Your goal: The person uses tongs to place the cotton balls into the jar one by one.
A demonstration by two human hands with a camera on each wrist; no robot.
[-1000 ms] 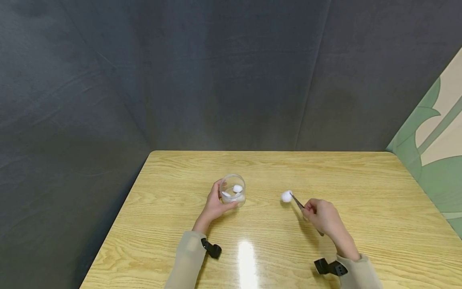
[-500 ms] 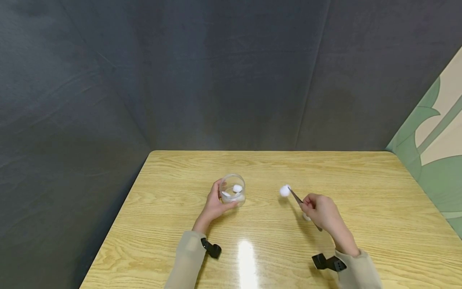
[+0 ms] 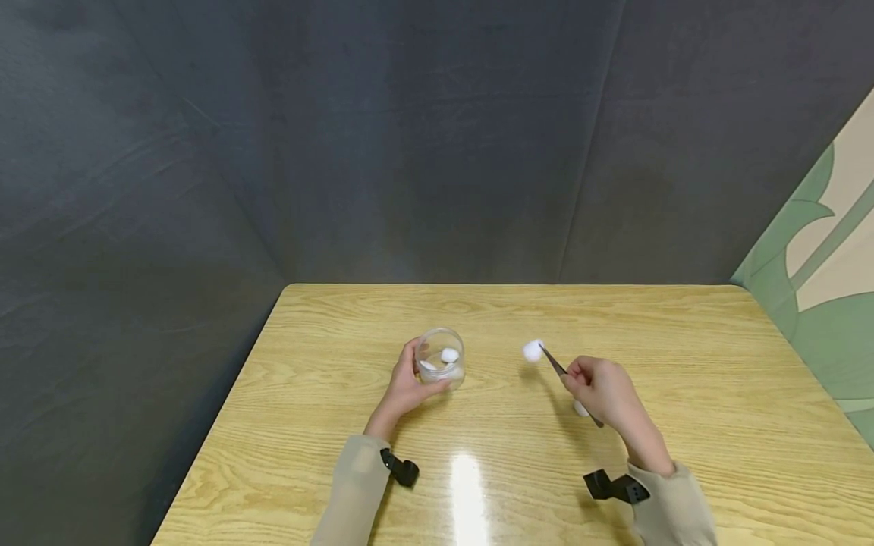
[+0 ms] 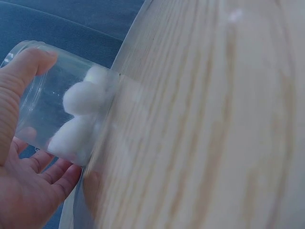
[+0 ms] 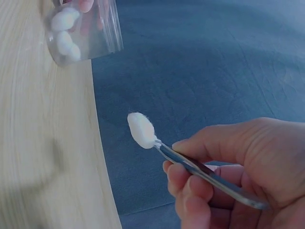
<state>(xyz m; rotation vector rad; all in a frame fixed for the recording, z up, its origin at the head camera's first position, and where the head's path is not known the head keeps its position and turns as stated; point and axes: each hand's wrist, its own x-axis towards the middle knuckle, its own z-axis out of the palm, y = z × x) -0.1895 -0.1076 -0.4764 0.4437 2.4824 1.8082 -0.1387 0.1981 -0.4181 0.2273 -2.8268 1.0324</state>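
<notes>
A clear jar (image 3: pixel 440 358) stands on the table with several white cotton balls (image 4: pixel 84 98) at its bottom. My left hand (image 3: pixel 406 390) grips it from the left, thumb and fingers curled round its wall. To the right, my right hand (image 3: pixel 607 392) pinches metal tweezers (image 5: pixel 205 171) between thumb and fingers. The tweezers' tips hold one cotton ball (image 5: pixel 141 130) above the table, right of the jar. Another cotton ball (image 3: pixel 580 409) lies on the table, partly hidden behind the right hand and the tweezers.
The wooden table (image 3: pixel 328 318) carries a bright light reflection near its front. A dark cloth (image 3: pixel 423 152) hangs behind and to the left. A patterned green and beige surface (image 3: pixel 826 318) borders the right side.
My right hand has moved forward and slightly left, carrying the tweezers and their cotton ball. The cotton ball on the table now shows more clearly. The left hand and jar have stayed put.
</notes>
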